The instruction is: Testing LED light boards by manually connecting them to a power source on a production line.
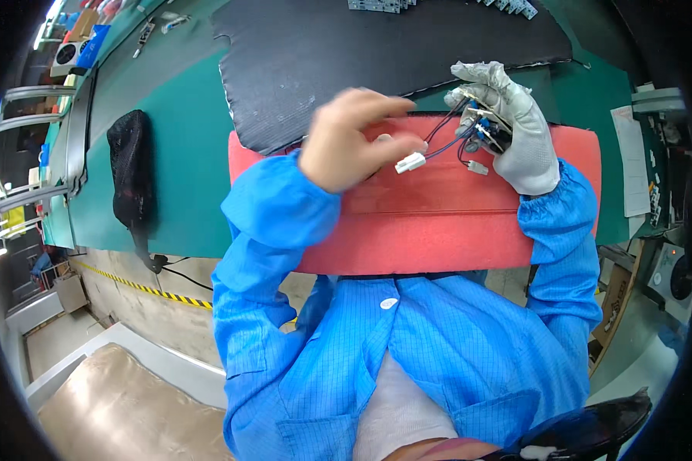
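My right hand, in a white glove, is closed round a bundle of dark wires, above the far right part of a red pad. A dark component shows among the gloved fingers, partly hidden by them. From the bundle hang a white plug connector and a smaller white connector. Left of the wires, my bare left hand is blurred by motion. Its thumb and fingers are spread apart, with the thumb close to the larger connector. Whether it touches that connector I cannot tell.
The red pad lies at the near edge of a green table. Beyond it spreads a black sheet with grey parts at its far edge. A black mesh bag lies at left, and a paper sheet at right.
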Demonstrator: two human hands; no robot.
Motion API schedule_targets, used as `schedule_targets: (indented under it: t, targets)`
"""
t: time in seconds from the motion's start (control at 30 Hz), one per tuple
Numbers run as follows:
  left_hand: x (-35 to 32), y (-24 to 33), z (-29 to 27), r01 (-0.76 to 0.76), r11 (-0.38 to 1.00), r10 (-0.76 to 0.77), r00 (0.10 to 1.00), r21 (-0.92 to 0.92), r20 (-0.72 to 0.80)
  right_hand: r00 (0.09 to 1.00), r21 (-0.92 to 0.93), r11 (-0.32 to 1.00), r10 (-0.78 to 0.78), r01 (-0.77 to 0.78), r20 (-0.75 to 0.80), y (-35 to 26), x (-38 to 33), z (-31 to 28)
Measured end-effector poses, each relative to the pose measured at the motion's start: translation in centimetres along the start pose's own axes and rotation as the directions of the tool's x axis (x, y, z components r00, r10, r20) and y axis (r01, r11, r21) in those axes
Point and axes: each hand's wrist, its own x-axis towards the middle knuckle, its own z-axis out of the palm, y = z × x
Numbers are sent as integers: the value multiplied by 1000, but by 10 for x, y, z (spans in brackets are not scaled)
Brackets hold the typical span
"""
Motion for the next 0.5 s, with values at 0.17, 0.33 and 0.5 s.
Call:
schedule_targets:
  t: [0.17,0.33,0.5]
  targets:
    - [0,4,12,153,956,-146,988,-251,47,990,-127,992,15,3,140,-1,-1,-4]
    - [-7,6,4,281,779,-337,942,-561,5,962,-252,963,158,-100,221,-9,-10,2]
    - [-18,5,1,234,875,-278,960,-423,-44,961,-258,956,191,-137,198,-14,-11,6]
